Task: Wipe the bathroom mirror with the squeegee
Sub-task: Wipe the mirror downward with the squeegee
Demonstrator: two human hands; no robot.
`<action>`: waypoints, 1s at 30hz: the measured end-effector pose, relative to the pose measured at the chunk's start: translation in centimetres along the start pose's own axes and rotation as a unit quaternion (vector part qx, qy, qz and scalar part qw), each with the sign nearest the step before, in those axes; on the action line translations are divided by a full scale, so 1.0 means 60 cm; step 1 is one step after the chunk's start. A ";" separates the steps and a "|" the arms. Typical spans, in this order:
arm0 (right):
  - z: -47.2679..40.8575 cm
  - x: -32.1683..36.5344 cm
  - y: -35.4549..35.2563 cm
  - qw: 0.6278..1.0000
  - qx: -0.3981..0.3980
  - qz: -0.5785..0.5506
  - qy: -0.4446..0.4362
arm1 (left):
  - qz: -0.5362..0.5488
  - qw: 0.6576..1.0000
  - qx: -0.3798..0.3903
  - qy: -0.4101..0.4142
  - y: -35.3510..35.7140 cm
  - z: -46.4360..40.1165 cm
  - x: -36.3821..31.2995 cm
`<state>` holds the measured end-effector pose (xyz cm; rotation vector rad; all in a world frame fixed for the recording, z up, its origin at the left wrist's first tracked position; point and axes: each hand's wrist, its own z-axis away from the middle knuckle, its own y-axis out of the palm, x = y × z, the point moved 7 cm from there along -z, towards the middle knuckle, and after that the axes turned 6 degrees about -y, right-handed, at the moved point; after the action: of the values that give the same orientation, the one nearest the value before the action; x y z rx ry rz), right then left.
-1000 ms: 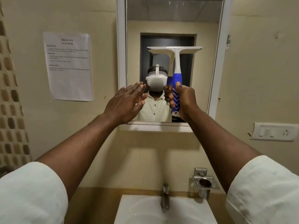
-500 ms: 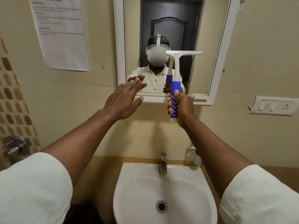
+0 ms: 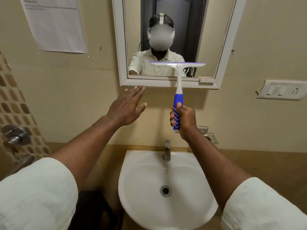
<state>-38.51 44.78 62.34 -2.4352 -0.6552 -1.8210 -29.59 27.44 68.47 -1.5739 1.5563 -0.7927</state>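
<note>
Materials I see: mostly plastic, ceramic, metal, paint.
Squeegee [image 3: 178, 83]: smooth white plastic head, glossy blue grip w/ white chevrons. Mirror [image 3: 174, 39]: reflective glass, white smooth frame. Sink [image 3: 132, 188]: glossy white ceramic; tap [image 3: 166, 150] dull metal. Wall [image 3: 93, 100] matt cream paint, some scuffs. Notice [image 3: 54, 24]: plain paper. My sleeves [image 3: 38, 196]: pale woven cloth.
</note>
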 end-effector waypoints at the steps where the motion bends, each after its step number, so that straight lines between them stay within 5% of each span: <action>1: 0.005 -0.006 -0.003 1.000 0.000 0.000 0.004 | 0.001 1.000 0.004 -0.002 0.006 0.004 0.000; 20: 0.043 -0.016 -0.019 0.999 -0.035 0.017 0.004 | 0.004 1.000 0.007 0.008 0.007 0.015 -0.011; 30: -0.060 0.202 0.014 0.991 -0.021 0.000 -0.130 | 0.001 0.991 -0.119 0.055 -0.175 -0.088 -0.047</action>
<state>-38.76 46.80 74.85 -2.7270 -0.6351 -1.5450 -28.85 29.28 80.38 -1.7207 1.7864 -0.7240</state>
